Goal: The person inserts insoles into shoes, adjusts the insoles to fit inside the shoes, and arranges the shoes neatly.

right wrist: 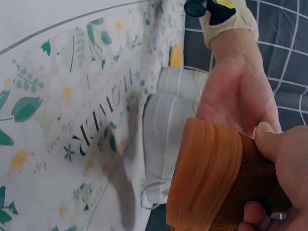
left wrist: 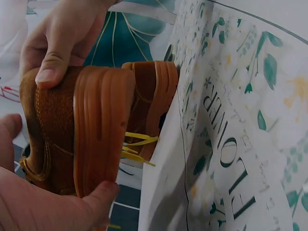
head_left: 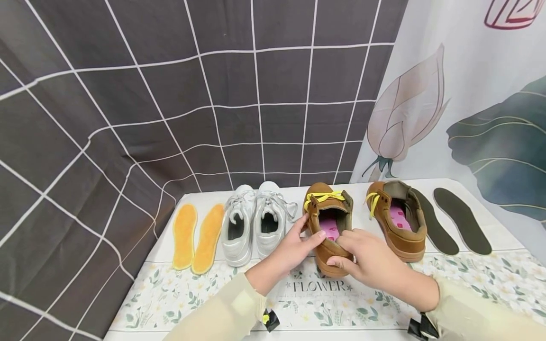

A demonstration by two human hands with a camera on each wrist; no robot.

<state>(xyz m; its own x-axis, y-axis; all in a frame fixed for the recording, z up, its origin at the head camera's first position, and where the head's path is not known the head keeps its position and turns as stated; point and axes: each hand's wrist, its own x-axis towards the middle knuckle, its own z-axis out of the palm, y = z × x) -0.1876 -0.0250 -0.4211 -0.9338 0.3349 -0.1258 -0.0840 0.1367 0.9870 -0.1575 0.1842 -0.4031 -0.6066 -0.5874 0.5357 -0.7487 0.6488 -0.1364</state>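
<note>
A brown shoe [head_left: 326, 262] with yellow laces is held between both hands, its toe pointing away from me. A pink insole [head_left: 328, 227] shows inside its opening. My left hand [head_left: 294, 245] grips the shoe's left side, fingers along the outside and thumb at the collar. At the heel, my right hand [head_left: 371, 258] pinches the back, thumb outside and fingers over the rim; the fingertips are partly hidden. The left wrist view shows the heel and sole [left wrist: 103, 130] raised off the table. To the right sits the other brown shoe [head_left: 407, 244], also with a pink insole [head_left: 400, 218].
A pair of white sneakers [head_left: 239, 246] stands left of the held shoe. Two orange insoles [head_left: 185, 237] lie at the far left, two dark insoles [head_left: 462, 220] at the right. A floral cloth [head_left: 213, 303] covers the table front; a dark grid curtain [head_left: 277, 80] hangs behind.
</note>
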